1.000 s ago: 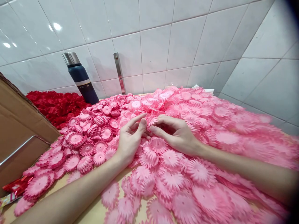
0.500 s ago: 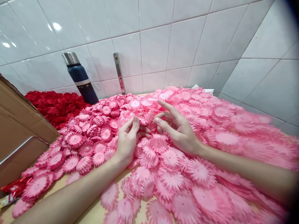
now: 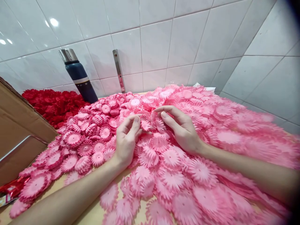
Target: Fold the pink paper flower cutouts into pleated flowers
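My left hand (image 3: 127, 137) is closed in a pinch on a small pink scalloped flower piece (image 3: 145, 124) with a paler centre. Opposite it, my right hand (image 3: 181, 128) has its thumb and forefinger drawn together. A second pink petal piece (image 3: 160, 124) shows at its fingertips, partly hidden by the fingers. Both hands are just above a broad heap of pink fabric-like flower pieces (image 3: 172, 157). Smaller, curled and stacked pink flowers (image 3: 104, 132) lie left of my left hand. Larger, flatter layers spread out to the right.
Red flower pieces (image 3: 56, 106) are piled at the back left beside a dark blue bottle (image 3: 81, 79). A cardboard box (image 3: 21, 134) stands at the left edge, with a red wrapper (image 3: 15, 186) below it. Behind, a metal strip (image 3: 119, 70) is fixed to the tiled wall (image 3: 187, 40).
My right hand's raised forefinger has bent down toward the thumb. The piece in my left hand has turned to show its face. The view has shifted slightly.
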`<state>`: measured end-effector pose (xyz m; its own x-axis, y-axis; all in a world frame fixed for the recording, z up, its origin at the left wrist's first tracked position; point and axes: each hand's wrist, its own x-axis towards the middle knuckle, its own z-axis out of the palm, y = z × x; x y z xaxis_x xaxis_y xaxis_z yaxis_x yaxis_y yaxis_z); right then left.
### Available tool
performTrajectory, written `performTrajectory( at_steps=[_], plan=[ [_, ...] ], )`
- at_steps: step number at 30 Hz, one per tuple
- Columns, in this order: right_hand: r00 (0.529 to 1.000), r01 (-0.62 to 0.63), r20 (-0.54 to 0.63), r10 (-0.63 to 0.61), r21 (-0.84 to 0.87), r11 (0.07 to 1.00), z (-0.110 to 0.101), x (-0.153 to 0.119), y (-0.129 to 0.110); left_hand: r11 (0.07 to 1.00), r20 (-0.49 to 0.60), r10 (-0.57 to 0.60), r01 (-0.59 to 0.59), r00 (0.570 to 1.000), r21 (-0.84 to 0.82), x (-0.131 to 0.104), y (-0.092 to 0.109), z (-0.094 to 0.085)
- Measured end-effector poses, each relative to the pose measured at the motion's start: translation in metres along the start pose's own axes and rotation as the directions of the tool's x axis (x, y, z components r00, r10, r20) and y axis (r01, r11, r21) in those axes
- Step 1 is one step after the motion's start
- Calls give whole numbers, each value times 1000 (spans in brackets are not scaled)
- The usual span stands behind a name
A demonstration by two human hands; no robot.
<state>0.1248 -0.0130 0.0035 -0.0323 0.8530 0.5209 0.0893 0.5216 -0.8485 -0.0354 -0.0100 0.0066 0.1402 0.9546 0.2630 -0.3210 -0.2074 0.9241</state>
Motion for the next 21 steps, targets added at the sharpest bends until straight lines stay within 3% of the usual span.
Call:
performTrajectory(
  at_steps=[4, 7, 16, 21],
  plan=[
    [993, 34, 118, -30, -33, 999, 0, -2, -1, 994, 119, -10, -3, 993, 111, -4, 3, 2],
    [993, 54, 107, -45, -82, 995, 1, -2, 1, 994, 176, -28, 8, 984, 111, -4, 4, 2],
    [990, 66, 131, -47, -141, 988, 1, -3, -1, 989, 144, -3, -18, 990, 144, -2, 3, 4],
    [984, 131, 139, -111, -147, 980, 1, -2, -1, 995, 146, -20, 5, 989, 104, -2, 3, 5]
  ],
)
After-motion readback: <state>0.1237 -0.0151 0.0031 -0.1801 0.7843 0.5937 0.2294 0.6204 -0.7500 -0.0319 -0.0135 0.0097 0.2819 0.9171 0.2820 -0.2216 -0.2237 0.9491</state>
